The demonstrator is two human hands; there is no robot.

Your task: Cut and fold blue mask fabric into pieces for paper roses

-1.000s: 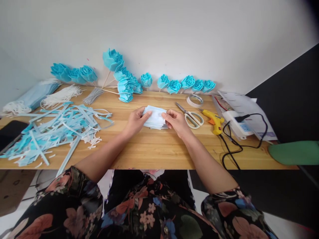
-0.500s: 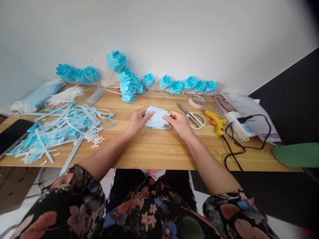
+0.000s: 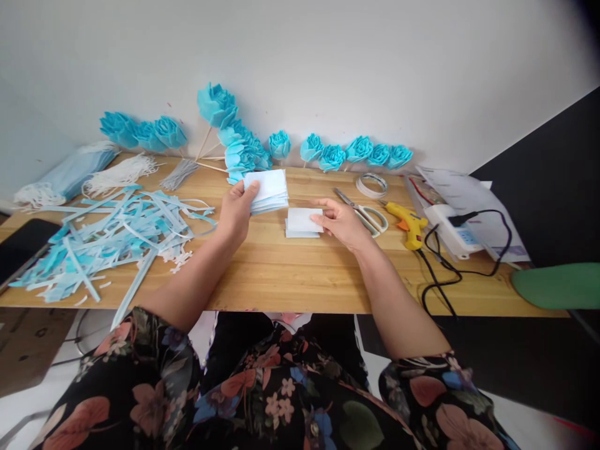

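Observation:
My left hand [image 3: 238, 206] is closed on a stack of pale blue fabric pieces [image 3: 269, 191], thumb on top, held up off the table. Between the thumb and fingers of my right hand [image 3: 341, 221] is a single white fabric piece [image 3: 301, 220]. Just beneath it lies another pale piece [image 3: 300, 234], mostly covered by the one I hold. White-handled scissors [image 3: 363, 212] lie right behind my right hand. Blue fabric flowers [image 3: 241, 153] on sticks lean on the wall beyond my left hand.
A heap of cut fabric strips [image 3: 117, 231] covers the table's left side, near a phone [image 3: 28, 250], face masks [image 3: 77, 172], white cords [image 3: 122, 175] and grey wires [image 3: 179, 174]. At right are a tape roll [image 3: 372, 185], a yellow glue gun [image 3: 407, 223] and a power strip [image 3: 455, 234] with black cable.
Both hands held one stack together. Now they are apart: my left hand has lifted the stack up and left, while my right hand keeps a single piece low over the table.

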